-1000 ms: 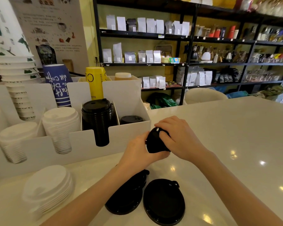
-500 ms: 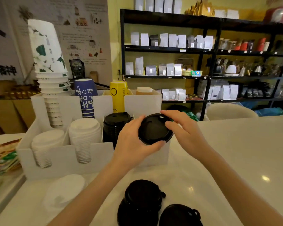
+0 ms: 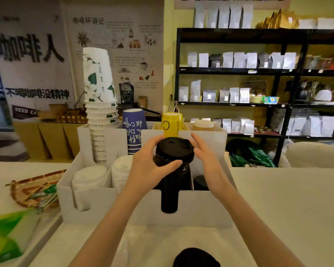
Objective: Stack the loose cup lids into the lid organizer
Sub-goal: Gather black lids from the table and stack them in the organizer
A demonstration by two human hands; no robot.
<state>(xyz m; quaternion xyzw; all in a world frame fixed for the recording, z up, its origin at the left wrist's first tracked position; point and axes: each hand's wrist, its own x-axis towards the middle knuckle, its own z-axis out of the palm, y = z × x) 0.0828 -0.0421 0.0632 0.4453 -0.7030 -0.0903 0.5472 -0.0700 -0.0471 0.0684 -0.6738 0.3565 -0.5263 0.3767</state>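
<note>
A white lid organizer (image 3: pixel 201 207) stands on the counter ahead of me. Its third slot holds a tall stack of black lids (image 3: pixel 169 191). My left hand (image 3: pixel 149 166) grips a black lid (image 3: pixel 175 151) resting on top of that stack, thumb on its front rim. My right hand (image 3: pixel 206 157) hovers just right of the lid with fingers spread, holding nothing. The slots to the left hold stacks of white lids (image 3: pixel 89 180). The rightmost slot shows a low black lid (image 3: pixel 201 182). A loose black lid (image 3: pixel 196 258) lies at the counter's near edge.
Paper cup stacks rise behind the organizer: white-green (image 3: pixel 99 105), blue (image 3: pixel 134 130), yellow (image 3: pixel 172 125). A woven tray with green packets (image 3: pixel 37 191) lies to the left. Black shelves of bags (image 3: pixel 239 93) fill the background right. The white counter (image 3: pixel 287 209) extends to the right.
Both hands lifted the black lid from counter level up onto the black stack in the organizer. My right hand has let go and opened. The view tilted up and moved closer.
</note>
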